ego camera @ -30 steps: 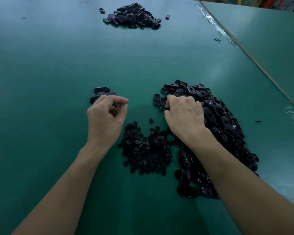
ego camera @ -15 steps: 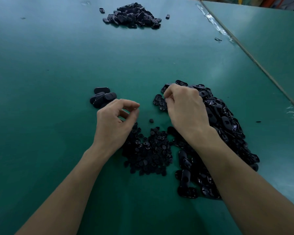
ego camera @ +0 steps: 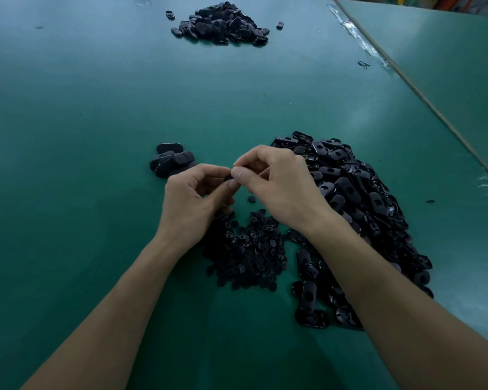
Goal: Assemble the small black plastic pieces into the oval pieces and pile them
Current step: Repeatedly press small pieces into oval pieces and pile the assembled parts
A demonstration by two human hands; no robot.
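Head view, hands: We see the left hand (ego camera: pixel 192 198) and the right hand (ego camera: pixel 282 187) meeting fingertip to fingertip above the green worktop (ego camera: pixel 96 114), both with fingers curled in.
Left hand's hold: Thumb and forefinger pinch a dark piece (ego camera: pixel 228 178) that shows only as a sliver between the fingertips. The other fingers are folded towards the palm.
Right hand's hold: Thumb and forefinger close on the same dark piece from the other side. We cannot tell whether a second piece is hidden under these fingers.
Held piece, kind: Too covered for us to say whether it is an oval or a small part.
Small black pieces: A heap of small black pieces (ego camera: pixel 248 249) lies on the worktop directly below both hands, between the two wrists. A lone small piece (ego camera: pixel 252 199) sits just under the right palm.
Oval pieces: A large heap of oval pieces (ego camera: pixel 358 198) spreads to the right of the right hand and runs back along that forearm.
Piled ovals: A little stack of ovals (ego camera: pixel 171 160) rests just beyond and left of the left hand, apart from it.
Far side: A far heap (ego camera: pixel 223 22) of dark ovals lies well beyond both hands.
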